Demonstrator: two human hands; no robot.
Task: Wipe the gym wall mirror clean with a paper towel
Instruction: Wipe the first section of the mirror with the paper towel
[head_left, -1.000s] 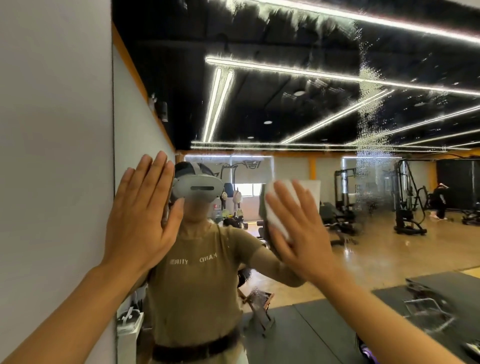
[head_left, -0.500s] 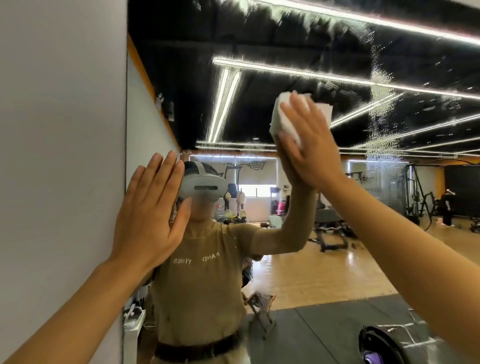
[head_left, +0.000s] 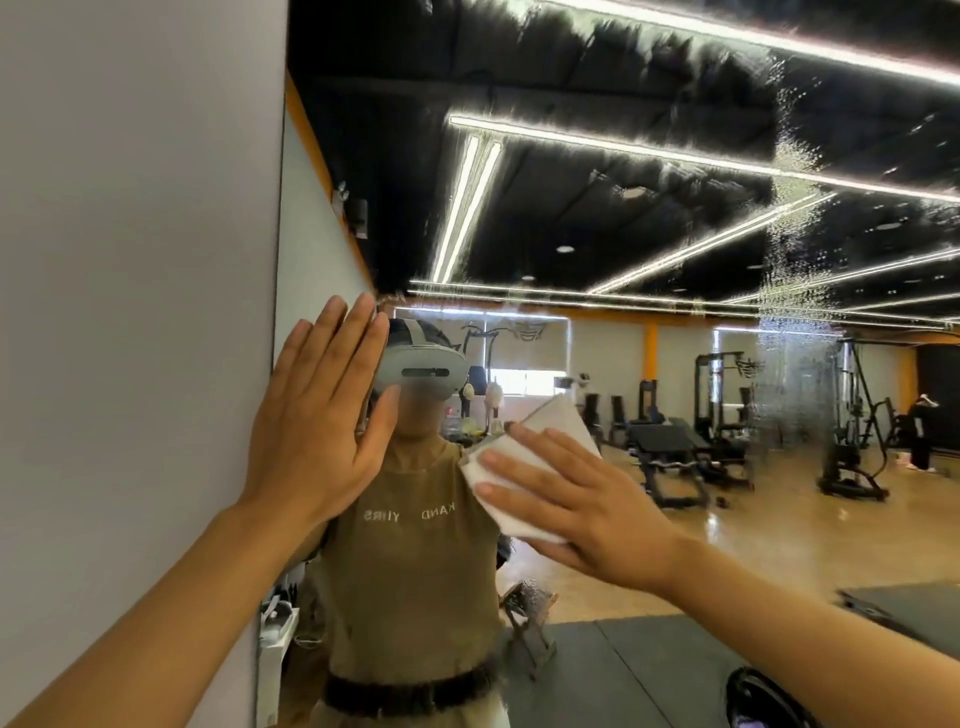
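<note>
Right hand (head_left: 587, 501) — flat on paper towel (head_left: 524, 467)

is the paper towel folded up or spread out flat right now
Folded. The paper towel is a thick white pad with stacked edges, pressed on the mirror under the right hand.

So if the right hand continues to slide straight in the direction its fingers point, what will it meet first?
The right hand, pressing the paper towel flat on the mirror, points left and slightly up. Along that line the left hand, flat on the glass by the mirror's edge, probably comes first.
</note>
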